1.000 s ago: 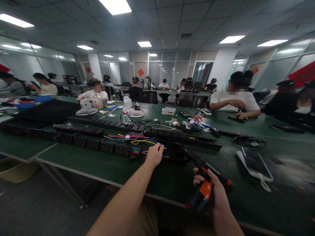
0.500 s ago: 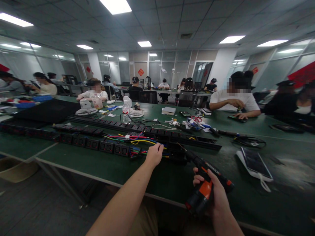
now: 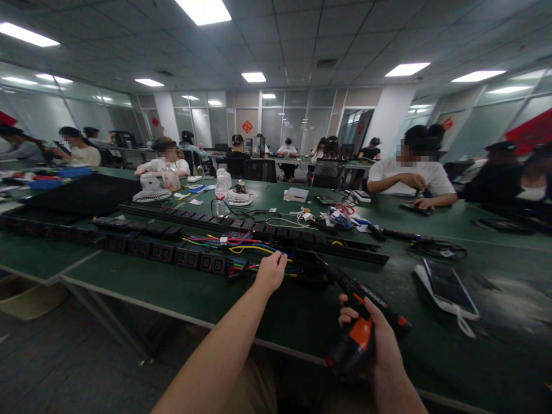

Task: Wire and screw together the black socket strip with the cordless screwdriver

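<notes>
My right hand [image 3: 375, 330] is wrapped round the grip of a black and orange cordless screwdriver [image 3: 360, 299]. Its long thin bit points up and left toward the black housing near my left hand. My left hand [image 3: 271, 271] is closed in a pinch at the right end of the coloured wires [image 3: 241, 248]; what lies between its fingertips is hidden. These red, yellow, blue and green wires run along an opened power strip [image 3: 172, 256] with a row of black sockets. Behind it lies a second long black socket strip [image 3: 245, 223].
The green table [image 3: 172, 293] also bears a phone on a white power bank [image 3: 448, 290], a coiled black cable [image 3: 437, 248], a water bottle [image 3: 221, 192], a small white fan [image 3: 239, 198] and a white box [image 3: 295, 194]. A co-worker [image 3: 411, 172] sits across at the right.
</notes>
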The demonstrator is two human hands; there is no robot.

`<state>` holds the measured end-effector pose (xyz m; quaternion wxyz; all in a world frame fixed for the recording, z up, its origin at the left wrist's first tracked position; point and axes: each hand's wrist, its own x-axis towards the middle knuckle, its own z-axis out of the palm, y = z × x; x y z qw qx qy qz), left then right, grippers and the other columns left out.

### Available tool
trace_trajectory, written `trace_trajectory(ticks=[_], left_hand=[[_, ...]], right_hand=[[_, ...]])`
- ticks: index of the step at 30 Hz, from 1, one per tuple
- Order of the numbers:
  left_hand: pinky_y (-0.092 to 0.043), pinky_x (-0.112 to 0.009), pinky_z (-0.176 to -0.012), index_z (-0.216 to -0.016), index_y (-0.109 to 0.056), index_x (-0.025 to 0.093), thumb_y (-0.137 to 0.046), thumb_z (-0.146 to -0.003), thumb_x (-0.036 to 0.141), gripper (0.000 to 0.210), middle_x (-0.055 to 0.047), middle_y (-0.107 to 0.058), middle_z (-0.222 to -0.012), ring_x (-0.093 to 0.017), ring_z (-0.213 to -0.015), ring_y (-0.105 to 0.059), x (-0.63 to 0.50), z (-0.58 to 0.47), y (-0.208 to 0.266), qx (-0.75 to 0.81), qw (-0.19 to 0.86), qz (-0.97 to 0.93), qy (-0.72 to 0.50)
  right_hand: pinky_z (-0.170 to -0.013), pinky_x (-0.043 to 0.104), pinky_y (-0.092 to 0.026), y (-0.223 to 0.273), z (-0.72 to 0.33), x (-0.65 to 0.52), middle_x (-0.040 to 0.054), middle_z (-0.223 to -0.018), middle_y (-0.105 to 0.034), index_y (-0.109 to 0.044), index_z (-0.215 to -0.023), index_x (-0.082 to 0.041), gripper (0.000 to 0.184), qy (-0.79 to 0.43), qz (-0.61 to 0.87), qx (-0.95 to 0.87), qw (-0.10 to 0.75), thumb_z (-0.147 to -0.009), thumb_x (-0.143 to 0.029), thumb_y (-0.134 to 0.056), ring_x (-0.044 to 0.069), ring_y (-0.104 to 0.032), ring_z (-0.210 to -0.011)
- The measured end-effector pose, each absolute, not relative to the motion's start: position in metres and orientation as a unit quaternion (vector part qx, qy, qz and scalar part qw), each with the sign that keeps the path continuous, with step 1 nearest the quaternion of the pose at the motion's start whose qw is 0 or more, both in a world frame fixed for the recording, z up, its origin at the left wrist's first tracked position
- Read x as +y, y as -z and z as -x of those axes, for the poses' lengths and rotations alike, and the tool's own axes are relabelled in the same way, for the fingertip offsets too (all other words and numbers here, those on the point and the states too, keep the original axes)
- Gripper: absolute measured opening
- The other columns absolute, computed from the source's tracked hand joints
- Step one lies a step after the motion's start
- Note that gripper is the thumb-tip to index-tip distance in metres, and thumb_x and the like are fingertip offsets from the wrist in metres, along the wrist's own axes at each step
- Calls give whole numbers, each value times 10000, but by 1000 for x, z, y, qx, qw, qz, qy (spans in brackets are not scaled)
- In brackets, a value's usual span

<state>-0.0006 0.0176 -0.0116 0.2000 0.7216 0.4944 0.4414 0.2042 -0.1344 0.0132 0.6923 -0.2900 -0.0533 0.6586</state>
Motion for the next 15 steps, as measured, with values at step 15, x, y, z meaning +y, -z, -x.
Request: trace_trajectory(ticks=[15], left_hand=[[-251, -286, -551, -543, -374, 204, -277, -975, 495, 530, 13, -397, -526, -128, -521, -382, 14, 2, 9, 505, 225, -677, -485]], right_hand=[[-507, 198, -531, -15, -203, -136, 16, -785, -541, -566, -1074, -84, 272, -649, 292, -68, 699, -831, -197, -608, 72, -498, -560]])
